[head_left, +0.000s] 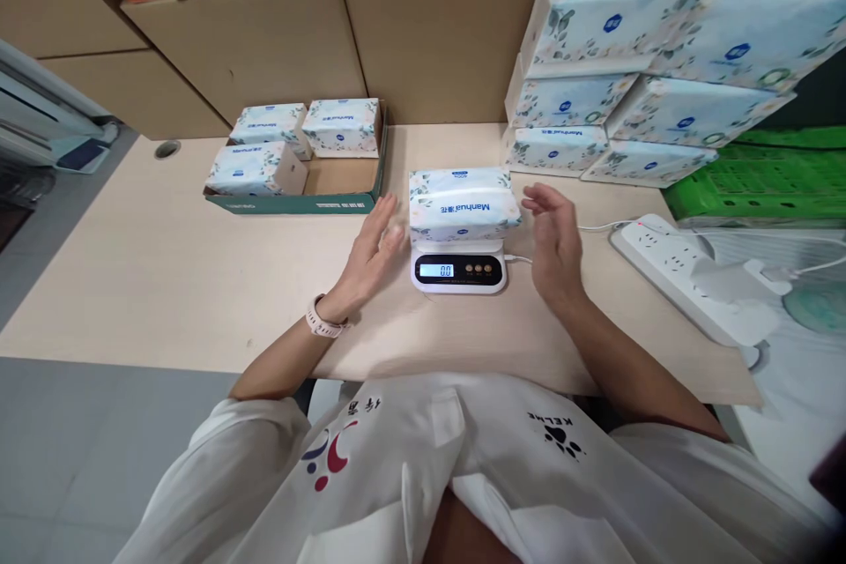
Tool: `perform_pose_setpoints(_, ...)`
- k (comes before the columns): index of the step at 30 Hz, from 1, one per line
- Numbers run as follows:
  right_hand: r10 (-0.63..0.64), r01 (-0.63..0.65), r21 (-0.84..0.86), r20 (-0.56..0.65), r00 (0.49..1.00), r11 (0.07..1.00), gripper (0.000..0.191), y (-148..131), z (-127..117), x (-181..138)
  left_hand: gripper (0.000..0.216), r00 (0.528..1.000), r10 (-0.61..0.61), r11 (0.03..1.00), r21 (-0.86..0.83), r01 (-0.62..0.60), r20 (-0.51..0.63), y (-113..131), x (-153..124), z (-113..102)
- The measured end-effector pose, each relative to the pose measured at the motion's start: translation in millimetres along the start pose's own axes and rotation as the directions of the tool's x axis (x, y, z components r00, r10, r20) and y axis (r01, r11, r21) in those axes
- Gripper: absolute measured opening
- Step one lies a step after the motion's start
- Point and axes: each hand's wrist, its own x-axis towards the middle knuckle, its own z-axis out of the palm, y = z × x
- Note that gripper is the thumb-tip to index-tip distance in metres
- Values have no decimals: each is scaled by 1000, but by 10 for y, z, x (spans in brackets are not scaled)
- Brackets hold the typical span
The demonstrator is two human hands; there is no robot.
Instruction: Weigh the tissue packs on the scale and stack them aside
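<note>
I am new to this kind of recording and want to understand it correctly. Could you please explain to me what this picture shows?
There is no robot here: a person wears a camera on the head, looking forward and down, and this single picture comes from it. On the pale table is a white scale; its display reads 0.0. A Manhua pack seems to rest on it. The left hand and right hand are open at either side of this pack. Neither grasps it; whether the right one touches it is hard to tell. To the left stands a shallow green box with three similar packs. To the right are a stack of packs and a white power strip.
</note>
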Motion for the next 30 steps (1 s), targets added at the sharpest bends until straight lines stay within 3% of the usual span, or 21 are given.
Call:
perform_pose_setpoints(3,-33,34,3,-188,982,999,53,53,-85,32,72,991,-90,986,-152,75,-97,-50,-73,36)
perform_pose_setpoints(7,-48,50,-1,-305,951,999,52,116,-175,66,72,976,-200,912,-379,153,-86,-155,-44,76)
perform_pose_setpoints(12,-33,21,-40,-322,946,999,55,118,-184,72,68,955,-293,834,-501,231,-47,-320,33,112)
perform_pose_setpoints(30,-56,39,-63,-304,951,997,54,144,-182,51,62,950,-309,814,-530,237,-50,-384,56,114)
